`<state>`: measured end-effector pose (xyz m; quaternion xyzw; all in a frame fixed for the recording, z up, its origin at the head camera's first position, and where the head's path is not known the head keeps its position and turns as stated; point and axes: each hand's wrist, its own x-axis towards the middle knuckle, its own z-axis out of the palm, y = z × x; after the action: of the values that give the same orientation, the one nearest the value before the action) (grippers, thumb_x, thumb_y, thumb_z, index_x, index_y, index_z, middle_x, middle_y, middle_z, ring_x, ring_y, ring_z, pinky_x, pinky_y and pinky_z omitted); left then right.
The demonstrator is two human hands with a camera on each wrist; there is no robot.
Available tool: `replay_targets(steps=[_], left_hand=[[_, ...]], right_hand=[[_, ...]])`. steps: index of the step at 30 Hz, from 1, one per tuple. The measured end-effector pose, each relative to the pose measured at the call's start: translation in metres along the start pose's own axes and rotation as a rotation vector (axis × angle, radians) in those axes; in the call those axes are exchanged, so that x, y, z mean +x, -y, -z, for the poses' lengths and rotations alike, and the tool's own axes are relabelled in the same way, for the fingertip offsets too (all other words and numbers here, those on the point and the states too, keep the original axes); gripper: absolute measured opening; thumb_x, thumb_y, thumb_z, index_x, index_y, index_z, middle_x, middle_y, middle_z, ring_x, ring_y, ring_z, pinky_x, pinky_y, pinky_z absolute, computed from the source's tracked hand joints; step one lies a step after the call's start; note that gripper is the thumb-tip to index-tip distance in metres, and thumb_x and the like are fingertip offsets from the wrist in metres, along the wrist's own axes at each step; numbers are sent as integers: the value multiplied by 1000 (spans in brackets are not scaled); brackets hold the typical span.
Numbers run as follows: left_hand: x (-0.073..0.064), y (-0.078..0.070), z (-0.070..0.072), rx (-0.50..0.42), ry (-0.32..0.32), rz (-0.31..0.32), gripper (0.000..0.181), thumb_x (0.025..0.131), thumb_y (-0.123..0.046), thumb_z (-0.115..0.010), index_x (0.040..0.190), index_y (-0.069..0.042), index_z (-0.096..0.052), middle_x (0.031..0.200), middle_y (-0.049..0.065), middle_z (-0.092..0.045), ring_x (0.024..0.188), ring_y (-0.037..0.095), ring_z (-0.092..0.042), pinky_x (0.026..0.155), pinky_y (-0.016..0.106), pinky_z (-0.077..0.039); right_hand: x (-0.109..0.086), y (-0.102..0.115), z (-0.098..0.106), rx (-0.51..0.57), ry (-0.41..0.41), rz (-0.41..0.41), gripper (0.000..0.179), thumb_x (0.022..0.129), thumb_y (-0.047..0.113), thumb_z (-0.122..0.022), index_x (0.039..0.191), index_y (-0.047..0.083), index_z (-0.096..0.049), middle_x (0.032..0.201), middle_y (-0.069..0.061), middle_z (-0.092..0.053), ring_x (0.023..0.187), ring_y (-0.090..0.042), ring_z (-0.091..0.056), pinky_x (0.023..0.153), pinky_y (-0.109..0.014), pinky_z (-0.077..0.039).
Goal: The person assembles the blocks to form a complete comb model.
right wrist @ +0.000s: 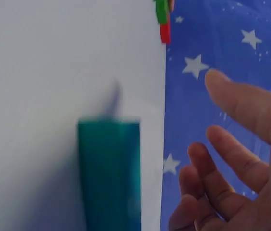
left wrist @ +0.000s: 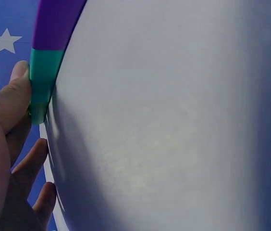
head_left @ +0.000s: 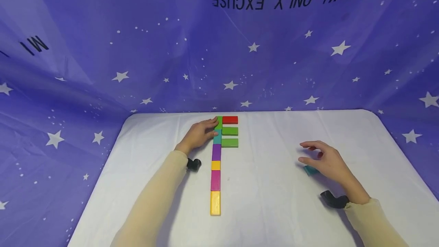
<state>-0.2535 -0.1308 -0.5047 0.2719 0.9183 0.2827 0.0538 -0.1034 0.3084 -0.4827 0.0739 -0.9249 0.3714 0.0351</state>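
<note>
A straight column of coloured blocks runs down the table in the head view: green (head_left: 220,122), teal (head_left: 217,137), purple (head_left: 217,152), small yellow (head_left: 215,165), magenta (head_left: 215,180) and orange-yellow (head_left: 215,203). A red block (head_left: 230,120) and two green blocks (head_left: 230,131) (head_left: 229,143) stick out to the right from its far end. My left hand (head_left: 199,135) touches the green and teal blocks from the left, fingers extended. Holding nothing, my right hand (head_left: 327,161) hovers, fingers loosely bent, over a separate teal block (head_left: 310,170), which it partly hides. That block (right wrist: 109,175) looks large and blurred in the right wrist view.
A white cloth covers the table (head_left: 260,201). Behind it and along the sides hangs a purple-blue sheet (head_left: 205,48) with white stars and lettering. Black wrist camera mounts (head_left: 194,165) (head_left: 334,200) sit at both wrists.
</note>
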Motion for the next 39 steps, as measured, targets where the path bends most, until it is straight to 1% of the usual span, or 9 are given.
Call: replay_targets(steps=[3, 5, 11, 16, 22, 26, 31, 36, 39], left_hand=[[-2, 0, -3, -3, 10, -3, 54, 98, -31, -67, 145, -9, -53, 157, 0, -41, 145, 25, -39, 121, 43, -29], [-2, 0, -4, -5, 4, -13, 53, 98, -30, -67, 145, -9, -54, 157, 1, -42, 144, 25, -39, 120, 43, -29], [-1, -3, -4, -4, -2, -13, 54, 98, -30, -67, 145, -9, -53, 157, 1, -42, 144, 24, -39, 121, 43, -29], [-1, -6, -3, -7, -2, -1, 54, 98, -30, -66, 146, -9, -53, 157, 1, -42, 145, 24, -39, 121, 43, -29], [-1, -6, -2, -1, 8, 20, 54, 99, -31, -66, 147, -11, -52, 158, 0, -41, 145, 23, -37, 121, 42, -27], [-2, -5, -1, 0, 6, 27, 54, 99, -31, -66, 147, -11, -52, 158, -1, -41, 145, 23, -37, 121, 42, -27], [-4, -4, 0, -7, 2, 33, 54, 98, -30, -67, 146, -11, -52, 157, -1, -41, 145, 23, -38, 121, 42, -27], [-3, -3, -1, -6, 1, 24, 54, 98, -31, -66, 147, -11, -52, 157, -1, -41, 145, 23, -38, 121, 42, -28], [-3, -1, -1, -4, -8, 25, 54, 98, -31, -66, 146, -11, -52, 157, -2, -41, 145, 23, -38, 121, 42, -28]], right_hand=[[-9, -8, 5, -34, 14, -16, 47, 85, 32, -83, 127, 13, -68, 120, -9, -68, 100, -18, -58, 79, -18, -44], [-15, -13, 8, -47, 30, -26, 49, 85, 32, -83, 128, 15, -68, 122, -10, -67, 99, -18, -56, 77, -19, -44], [-23, -26, 14, -58, 97, -57, 54, 85, 36, -82, 132, 16, -65, 132, -13, -63, 110, -6, -51, 81, -15, -43], [-26, -33, 18, -58, 128, -41, 56, 85, 35, -82, 134, 15, -63, 133, -14, -63, 113, 0, -50, 83, -14, -42], [-27, -37, 22, -50, 165, -3, 58, 83, 33, -84, 133, 14, -64, 133, -13, -62, 112, 14, -41, 84, -13, -41], [-25, -39, 23, -54, 186, 29, 55, 80, 32, -86, 129, 14, -67, 129, -11, -64, 109, 9, -47, 84, -11, -42], [-25, -41, 24, -96, 191, 56, 49, 79, 29, -87, 124, 17, -70, 123, -8, -67, 104, 1, -53, 83, -15, -45], [-26, -44, 25, -114, 186, 96, 43, 79, 19, -87, 119, 18, -72, 119, -7, -67, 98, -1, -55, 78, -21, -48], [-24, -45, 25, -110, 177, 136, 42, 78, 13, -86, 118, 17, -72, 117, -7, -67, 97, -2, -56, 77, -20, -48]])
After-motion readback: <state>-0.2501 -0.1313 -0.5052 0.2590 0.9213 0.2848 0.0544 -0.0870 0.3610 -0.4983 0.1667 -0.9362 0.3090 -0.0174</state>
